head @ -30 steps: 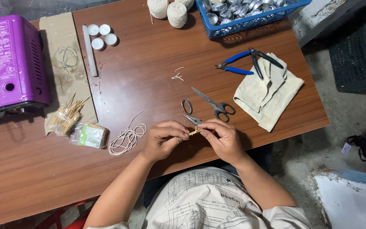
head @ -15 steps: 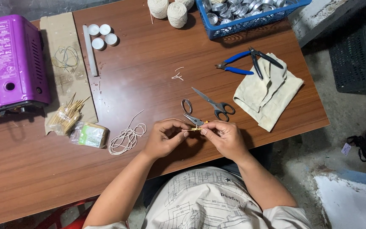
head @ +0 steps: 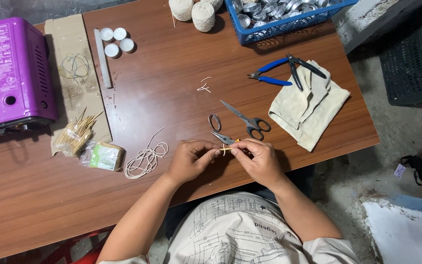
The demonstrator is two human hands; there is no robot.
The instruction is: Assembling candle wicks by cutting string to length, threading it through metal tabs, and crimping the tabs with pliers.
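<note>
Where the two sets of fingertips meet just above the near table edge, a thin pale stick (head: 226, 148) lies crosswise between them, its long axis running left to right from one hand to the other, with a bit of pale string (head: 224, 152) crossing it at the middle. The left hand (head: 190, 160) pinches the stick's left end with thumb and forefinger closed on it, and the right hand (head: 259, 159) pinches the right end the same way, so both hands are equally near and share the hold; whether the string is already knotted is too small to tell. Just beyond the fingertips, away from the person, lie small scissors (head: 221, 135) with a metal ring beside them, and past those a larger pair of scissors (head: 248, 119) set diagonally. To the left of the left hand's fingers sits a loose coil of string (head: 145, 160), then a small clear packet (head: 102, 156) and a bundle of wooden sticks (head: 75, 134) on a cardboard sheet (head: 64, 44). Beyond the right hand's fingers a folded cream cloth (head: 308, 108) carries blue-handled pliers (head: 282, 72). Far off at the table's back edge are balls of twine (head: 195, 11), a blue basket (head: 289, 25) of metal cups, white tealight discs (head: 115, 40) and a purple appliance (head: 13, 73).
</note>
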